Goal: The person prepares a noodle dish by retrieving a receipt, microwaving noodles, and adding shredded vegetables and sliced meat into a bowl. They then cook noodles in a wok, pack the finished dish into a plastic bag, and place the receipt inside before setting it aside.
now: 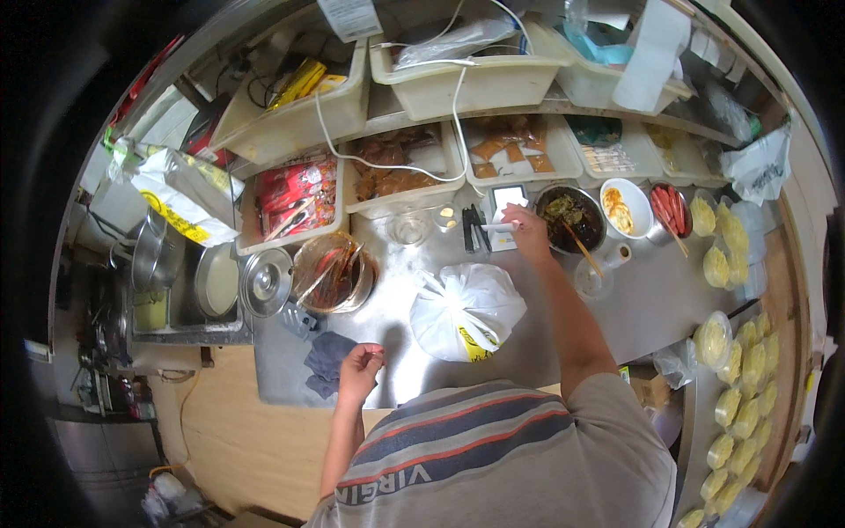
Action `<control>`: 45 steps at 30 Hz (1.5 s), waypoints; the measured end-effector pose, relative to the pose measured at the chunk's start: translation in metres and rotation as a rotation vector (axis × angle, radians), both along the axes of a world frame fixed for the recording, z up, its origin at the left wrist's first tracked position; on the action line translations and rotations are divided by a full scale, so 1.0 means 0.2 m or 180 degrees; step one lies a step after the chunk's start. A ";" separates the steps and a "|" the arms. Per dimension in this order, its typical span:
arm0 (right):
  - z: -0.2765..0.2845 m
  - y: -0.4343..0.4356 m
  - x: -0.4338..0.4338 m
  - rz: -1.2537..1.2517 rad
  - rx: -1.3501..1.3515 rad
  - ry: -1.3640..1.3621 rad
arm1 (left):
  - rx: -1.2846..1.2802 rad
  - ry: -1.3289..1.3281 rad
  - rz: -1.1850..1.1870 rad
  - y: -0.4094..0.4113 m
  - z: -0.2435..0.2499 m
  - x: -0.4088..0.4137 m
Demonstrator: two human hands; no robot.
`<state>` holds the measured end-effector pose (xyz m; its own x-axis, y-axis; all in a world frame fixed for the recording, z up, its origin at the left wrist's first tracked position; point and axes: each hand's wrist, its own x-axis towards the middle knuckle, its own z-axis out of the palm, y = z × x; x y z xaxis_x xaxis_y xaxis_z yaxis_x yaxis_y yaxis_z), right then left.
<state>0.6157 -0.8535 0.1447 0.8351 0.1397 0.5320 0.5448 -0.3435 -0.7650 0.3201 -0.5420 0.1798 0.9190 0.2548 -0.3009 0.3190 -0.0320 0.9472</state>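
A knotted white plastic bag (465, 313) with a yellow printed patch sits on the steel counter. Beyond its right side, my right hand (526, 231) pinches a white paper slip (500, 227) over a small white and black device, perhaps a label printer (506, 198). A black stapler-like tool (473, 228) lies just left of that device. My left hand (362, 369) is at the counter's near edge, left of the bag, its fingers curled beside a dark crumpled cloth (327, 360). A small reddish spot shows at its fingertips, too small to identify.
A glass bowl of red sauce (333, 274) and a metal lid (267, 282) stand left. At right are a dark bowl with chopsticks (569, 218), a white bowl of eggs (627, 208), a bowl of sausages (670, 210) and packed noodles (752, 363). Bins (469, 89) line the shelf above.
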 end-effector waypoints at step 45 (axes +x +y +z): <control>1.31 -0.97 0.50 0.0047 0.2088 -0.0068 | 0.4373 -0.5086 -0.0229 -1.86 2.09 2.19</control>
